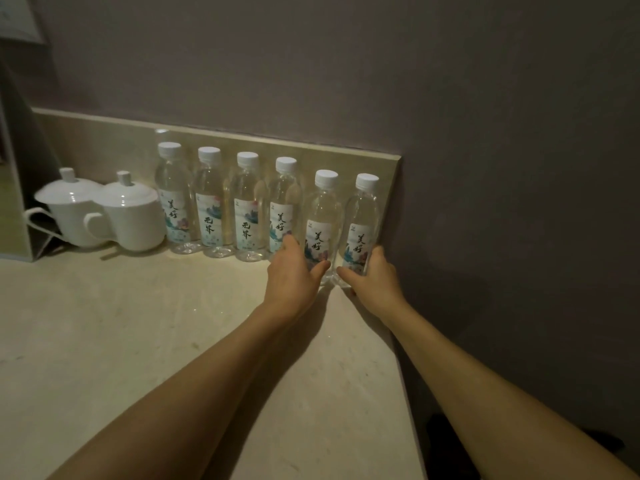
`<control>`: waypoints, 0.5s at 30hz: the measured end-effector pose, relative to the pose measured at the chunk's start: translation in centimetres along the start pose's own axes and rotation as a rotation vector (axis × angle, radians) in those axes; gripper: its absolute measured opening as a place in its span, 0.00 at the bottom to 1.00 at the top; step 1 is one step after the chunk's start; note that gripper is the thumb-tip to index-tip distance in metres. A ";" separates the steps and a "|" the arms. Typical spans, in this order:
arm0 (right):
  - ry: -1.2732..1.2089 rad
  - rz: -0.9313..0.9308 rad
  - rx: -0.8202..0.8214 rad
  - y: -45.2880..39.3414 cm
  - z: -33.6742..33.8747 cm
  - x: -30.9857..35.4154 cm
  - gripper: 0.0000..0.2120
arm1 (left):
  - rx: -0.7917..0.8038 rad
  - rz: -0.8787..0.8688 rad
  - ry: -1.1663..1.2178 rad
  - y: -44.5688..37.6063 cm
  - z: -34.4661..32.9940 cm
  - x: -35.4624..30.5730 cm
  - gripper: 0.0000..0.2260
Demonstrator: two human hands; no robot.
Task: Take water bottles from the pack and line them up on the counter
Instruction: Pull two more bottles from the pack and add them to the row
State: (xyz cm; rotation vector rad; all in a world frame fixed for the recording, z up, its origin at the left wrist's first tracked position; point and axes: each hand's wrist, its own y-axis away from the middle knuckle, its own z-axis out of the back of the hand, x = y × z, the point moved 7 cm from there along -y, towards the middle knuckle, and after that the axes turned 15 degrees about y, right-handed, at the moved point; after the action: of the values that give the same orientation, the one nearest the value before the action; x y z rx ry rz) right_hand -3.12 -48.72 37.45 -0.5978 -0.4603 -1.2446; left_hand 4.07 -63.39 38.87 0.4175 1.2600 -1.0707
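Note:
Several clear water bottles with white caps and printed labels stand upright in a row along the back of the pale counter point(138, 341). My left hand point(294, 271) grips the base of the second bottle from the right point(322, 220). My right hand point(372, 273) grips the base of the rightmost bottle point(362, 220), beside the counter's right edge. Both held bottles stand slightly forward of the other bottles point(211, 199), which sit against the low backsplash. No pack is in view.
Two white lidded cups point(130, 213) stand left of the row. A white bag with cord handles point(14, 202) is at the far left. The counter's right edge point(398, 341) drops off beside the grey wall point(485, 168).

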 end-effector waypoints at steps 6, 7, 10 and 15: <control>0.051 -0.001 -0.015 -1.0 -0.3 0.7 0.26 | -0.042 0.016 -0.001 -0.8 -0.3 0.3 0.22; 0.058 -0.002 -0.014 -1.1 -0.4 0.7 0.26 | -0.049 0.012 0.006 -0.8 -0.3 0.3 0.22; 0.081 -0.005 0.003 -1.6 -0.5 0.8 0.26 | -0.061 0.006 0.015 -1.1 -0.3 0.3 0.21; 0.106 -0.005 0.015 -2.3 -0.7 1.0 0.27 | -0.067 -0.001 0.013 -2.0 -0.5 0.4 0.20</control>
State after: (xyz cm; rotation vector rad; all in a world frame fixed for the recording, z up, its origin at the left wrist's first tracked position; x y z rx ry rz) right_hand -5.05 -50.41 37.94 -0.5153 -0.3824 -1.2701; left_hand 2.11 -64.20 38.92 0.3733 1.3037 -1.0251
